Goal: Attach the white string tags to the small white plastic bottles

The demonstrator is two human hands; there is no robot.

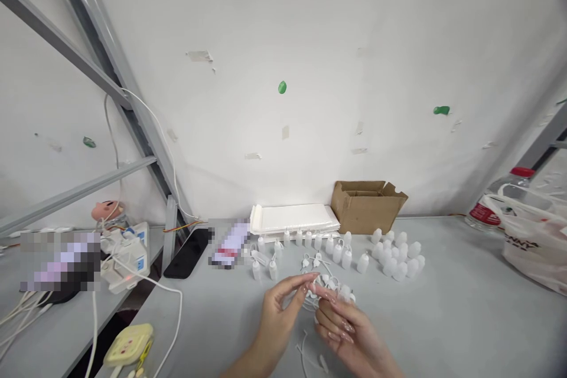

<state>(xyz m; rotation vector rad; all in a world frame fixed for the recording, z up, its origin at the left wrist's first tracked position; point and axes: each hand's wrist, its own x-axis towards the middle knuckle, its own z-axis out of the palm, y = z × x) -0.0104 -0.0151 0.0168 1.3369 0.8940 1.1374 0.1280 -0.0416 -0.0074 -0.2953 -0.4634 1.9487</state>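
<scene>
My left hand point(280, 307) and my right hand point(343, 328) meet above the grey table point(443, 319), fingertips pinched together on a small white cap with a thin tether point(318, 294). Under the hands lies a heap of white caps point(334, 286). Two loose white bits point(310, 357) lie near my wrists. Behind the hands stand several small white bottles with caps in a row point(310, 242), and a cluster of capless white bottles point(398, 254) to the right.
A cardboard box point(367, 205) and a white foam tray point(292, 218) stand against the wall. A black phone point(188, 254) lies left. A water bottle point(500, 201) and plastic bag point(535, 242) are far right. Power strips and cables point(124, 254) crowd the left.
</scene>
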